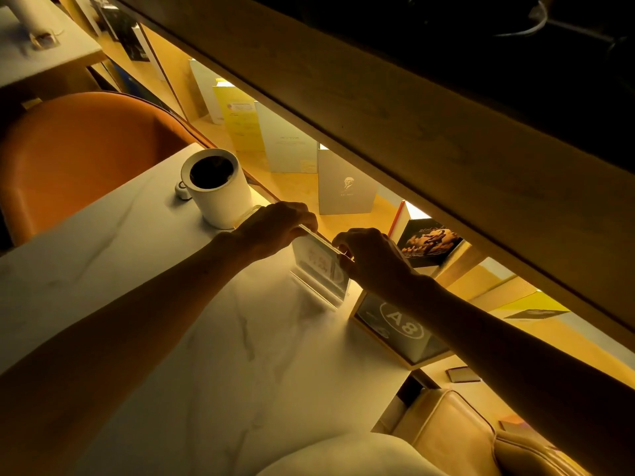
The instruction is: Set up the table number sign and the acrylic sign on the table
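Observation:
A clear acrylic sign (pixel 319 269) with a printed card inside stands upright on the white marble table (pixel 206 338), near its far edge. My left hand (pixel 275 228) grips the sign's top left corner. My right hand (pixel 371 259) pinches its top right edge. To the right of it, under my right forearm, the table number sign (pixel 402 326) marked "A8" in a wooden frame stands at the table's far right corner.
A white cylindrical container (pixel 216 187) stands left of the acrylic sign, with a small white object (pixel 182 191) beside it. Books (pixel 347 187) stand on a lit wooden shelf behind the table. An orange chair (pixel 79 152) is at the left, a tan seat (pixel 457 434) at lower right.

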